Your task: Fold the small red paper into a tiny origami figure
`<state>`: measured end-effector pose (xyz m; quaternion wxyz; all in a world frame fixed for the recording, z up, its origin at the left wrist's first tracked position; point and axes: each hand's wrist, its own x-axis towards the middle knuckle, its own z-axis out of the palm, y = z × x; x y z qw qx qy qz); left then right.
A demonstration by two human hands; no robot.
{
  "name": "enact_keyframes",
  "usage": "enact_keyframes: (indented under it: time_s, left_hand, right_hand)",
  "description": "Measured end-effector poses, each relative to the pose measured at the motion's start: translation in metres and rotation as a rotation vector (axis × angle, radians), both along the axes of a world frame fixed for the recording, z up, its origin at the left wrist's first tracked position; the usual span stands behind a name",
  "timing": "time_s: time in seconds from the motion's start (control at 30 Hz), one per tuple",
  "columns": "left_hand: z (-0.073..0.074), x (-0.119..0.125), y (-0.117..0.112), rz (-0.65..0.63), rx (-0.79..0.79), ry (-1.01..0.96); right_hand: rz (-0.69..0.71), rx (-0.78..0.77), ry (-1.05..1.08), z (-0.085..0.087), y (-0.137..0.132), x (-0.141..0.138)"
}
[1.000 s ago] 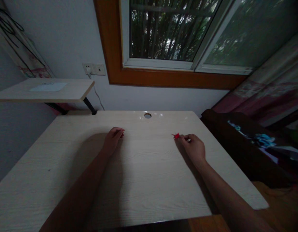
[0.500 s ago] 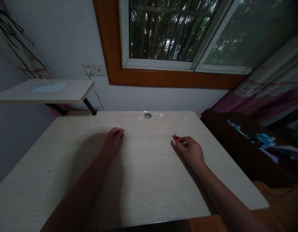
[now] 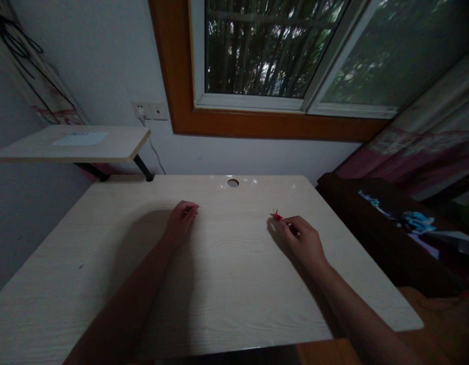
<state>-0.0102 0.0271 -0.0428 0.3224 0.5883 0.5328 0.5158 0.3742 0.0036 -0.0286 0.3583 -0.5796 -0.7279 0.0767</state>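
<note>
My right hand [image 3: 305, 241] pinches a small red paper crane [image 3: 276, 216] between thumb and fingertips. The crane's thin pointed tips stick out to the left and upward, and it is held just over the pale wooden desk [image 3: 234, 284]. Left of it, my left hand [image 3: 181, 219] has its fingers curled, thumb and fingertips pressed together. Whatever those fingers may hold is hidden or too small to name. A wide stretch of desk top lies between the two hands.
A raised shelf [image 3: 120, 144] with a sheet of paper [image 3: 80, 138] stands at the back left. A round cable hole [image 3: 233, 183] sits near the desk's back edge. Right of the desk is a dark brown piece of furniture [image 3: 356, 223] with a blue cloth-like item [image 3: 417, 221] on it.
The fingers of my right hand have drawn back slightly, so more of the red crane shows. My left hand has barely shifted.
</note>
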Motion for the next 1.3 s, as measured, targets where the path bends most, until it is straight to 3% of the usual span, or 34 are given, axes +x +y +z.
enact_keyframes:
  time_s: [0.13,0.27,0.4,0.53,0.73,1.0,1.3]
  left_hand:
    - [0.0,0.002,0.002,-0.129,0.132,0.228]
    - [0.007,0.002,-0.004,-0.255,0.266,0.511]
    - [0.016,-0.002,-0.026,-0.381,0.259,0.81]
    - [0.015,-0.008,-0.051,-0.413,0.227,0.988]
    - [0.001,-0.013,-0.068,-0.466,0.199,1.065]
    - [-0.007,-0.003,-0.062,-0.426,0.165,1.113]
    - [-0.008,-0.004,-0.063,-0.455,0.165,1.193]
  right_hand:
    - [0.247,0.059,-0.061,0.01,-0.001,-0.019]
    - [0.459,0.011,-0.134,0.026,-0.004,-0.046]
    - [0.612,-0.003,-0.218,0.034,-0.003,-0.07]
    - [0.711,-0.024,-0.294,0.028,-0.004,-0.088]
    - [0.787,-0.024,-0.343,0.01,-0.007,-0.113]
    - [0.807,-0.019,-0.405,-0.017,-0.004,-0.127]
    - [0.768,-0.001,-0.457,-0.025,-0.004,-0.13]
